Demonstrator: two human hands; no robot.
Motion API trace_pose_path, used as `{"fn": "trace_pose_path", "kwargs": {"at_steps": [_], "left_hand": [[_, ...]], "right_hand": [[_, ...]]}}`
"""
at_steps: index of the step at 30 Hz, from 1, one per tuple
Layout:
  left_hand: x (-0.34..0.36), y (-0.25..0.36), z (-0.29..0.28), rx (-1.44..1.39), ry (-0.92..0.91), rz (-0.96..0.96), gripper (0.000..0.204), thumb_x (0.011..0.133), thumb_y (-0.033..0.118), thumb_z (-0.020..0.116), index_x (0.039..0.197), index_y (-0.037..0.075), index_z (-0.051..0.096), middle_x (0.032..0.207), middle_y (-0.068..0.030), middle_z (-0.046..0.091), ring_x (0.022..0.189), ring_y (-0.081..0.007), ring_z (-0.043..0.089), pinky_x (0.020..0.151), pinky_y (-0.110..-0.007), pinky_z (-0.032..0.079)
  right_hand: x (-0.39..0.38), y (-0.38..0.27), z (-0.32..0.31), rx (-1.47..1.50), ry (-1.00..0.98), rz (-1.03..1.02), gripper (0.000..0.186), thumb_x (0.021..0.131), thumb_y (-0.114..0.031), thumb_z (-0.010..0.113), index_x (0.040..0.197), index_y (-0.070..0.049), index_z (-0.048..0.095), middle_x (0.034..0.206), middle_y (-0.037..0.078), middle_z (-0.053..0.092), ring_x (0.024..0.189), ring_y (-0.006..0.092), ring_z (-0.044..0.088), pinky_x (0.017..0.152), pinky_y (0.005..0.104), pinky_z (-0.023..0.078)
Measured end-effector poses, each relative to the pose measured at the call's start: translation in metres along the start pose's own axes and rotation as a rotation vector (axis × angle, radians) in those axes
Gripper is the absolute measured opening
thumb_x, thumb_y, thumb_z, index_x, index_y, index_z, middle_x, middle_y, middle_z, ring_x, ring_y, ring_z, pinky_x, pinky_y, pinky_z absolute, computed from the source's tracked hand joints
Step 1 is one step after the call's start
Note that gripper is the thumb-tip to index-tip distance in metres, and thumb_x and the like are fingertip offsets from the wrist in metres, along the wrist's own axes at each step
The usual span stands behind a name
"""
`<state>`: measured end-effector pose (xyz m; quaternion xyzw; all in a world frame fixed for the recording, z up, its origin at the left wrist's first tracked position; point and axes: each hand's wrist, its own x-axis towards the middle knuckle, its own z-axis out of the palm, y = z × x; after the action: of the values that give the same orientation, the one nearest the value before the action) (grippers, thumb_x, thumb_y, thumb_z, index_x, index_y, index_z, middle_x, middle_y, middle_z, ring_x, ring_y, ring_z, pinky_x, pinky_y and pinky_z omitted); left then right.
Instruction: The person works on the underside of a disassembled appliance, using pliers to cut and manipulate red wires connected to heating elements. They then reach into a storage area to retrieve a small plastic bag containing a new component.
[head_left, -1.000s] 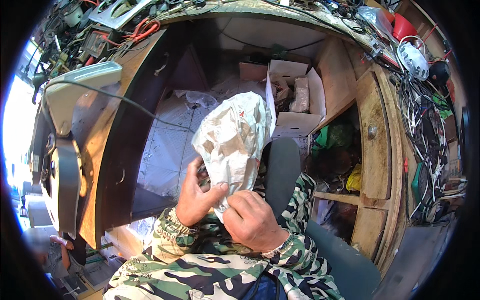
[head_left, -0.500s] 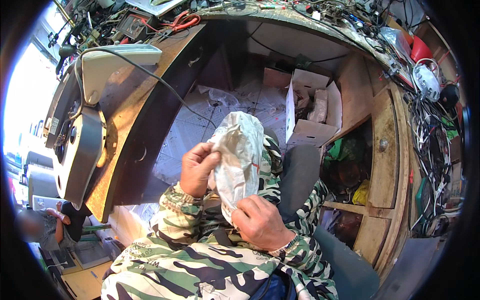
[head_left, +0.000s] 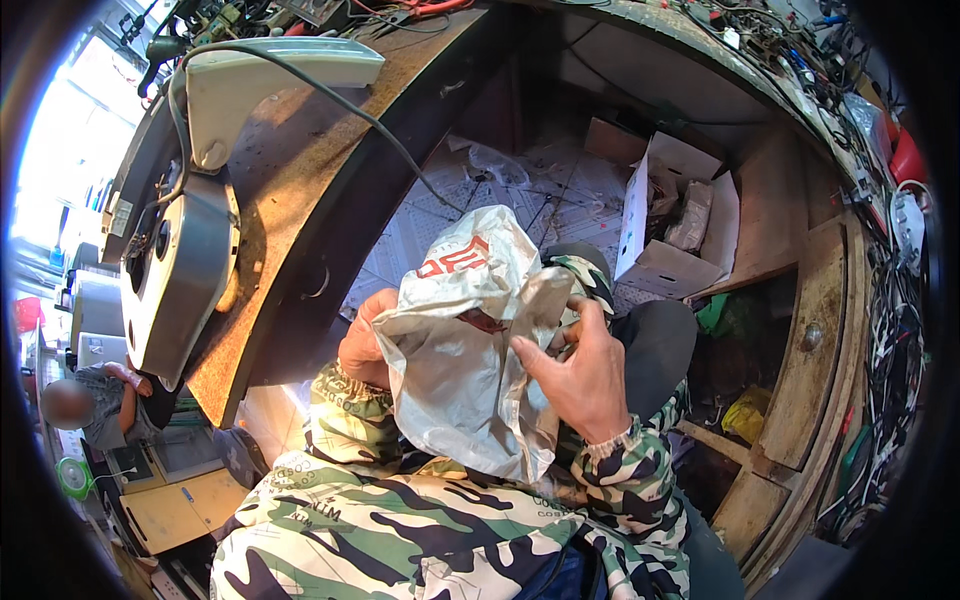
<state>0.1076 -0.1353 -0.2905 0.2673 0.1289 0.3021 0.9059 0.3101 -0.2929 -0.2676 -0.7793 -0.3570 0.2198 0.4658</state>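
Note:
A white plastic bag [head_left: 450,375] with red print lies over my lap, its mouth spread wide toward me. My left hand [head_left: 367,340] grips the bag's left edge, with part of its fingers behind the plastic. On the opposite edge, my right hand [head_left: 583,372] pinches the rim between thumb and fingers. Something dark reddish shows inside the opening, too little of it to name. Both sleeves are camouflage cloth.
To the left, a large beige-and-grey machine [head_left: 175,280] stands on a wooden desk [head_left: 290,150], its cable hanging toward the bag. An open white carton [head_left: 665,265] holds wrapped packages. Wooden cabinet doors [head_left: 810,340] and tangled cables [head_left: 895,340] line the right. Another person [head_left: 110,395] sits far left.
The bag has gone from bunched to spread with its mouth open. My right hand has risen to the bag's right rim, and my left has shifted to its left edge. The view has turned somewhat.

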Motion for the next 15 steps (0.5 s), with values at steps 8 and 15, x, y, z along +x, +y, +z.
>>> {"fn": "trace_pose_path", "kwargs": {"at_steps": [8, 15], "left_hand": [[-0.002, 0.018, 0.004, 0.111, 0.031, 0.034, 0.026, 0.088, 0.016, 0.078, 0.108, 0.003, 0.066, 0.111, -0.0154, 0.074, 0.105, -0.0266, 0.070, 0.098, -0.043, 0.056], [-0.006, 0.039, 0.005, 0.301, 0.089, 0.236, 0.026, 0.089, 0.015, 0.078, 0.109, 0.003, 0.066, 0.111, -0.0142, 0.074, 0.105, -0.0245, 0.070, 0.097, -0.041, 0.055]], "right_hand": [[0.020, -0.006, -0.017, 0.483, 0.094, 0.038, 0.031, 0.092, 0.006, 0.063, 0.123, 0.006, 0.061, 0.098, 0.003, 0.068, 0.079, 0.0034, 0.059, 0.068, 0.0208, 0.047], [0.002, -0.043, -0.068, 0.501, 0.322, -0.094, 0.026, 0.096, 0.005, 0.058, 0.121, 0.012, 0.060, 0.106, 0.012, 0.072, 0.091, 0.0102, 0.066, 0.084, 0.0217, 0.050]]}}
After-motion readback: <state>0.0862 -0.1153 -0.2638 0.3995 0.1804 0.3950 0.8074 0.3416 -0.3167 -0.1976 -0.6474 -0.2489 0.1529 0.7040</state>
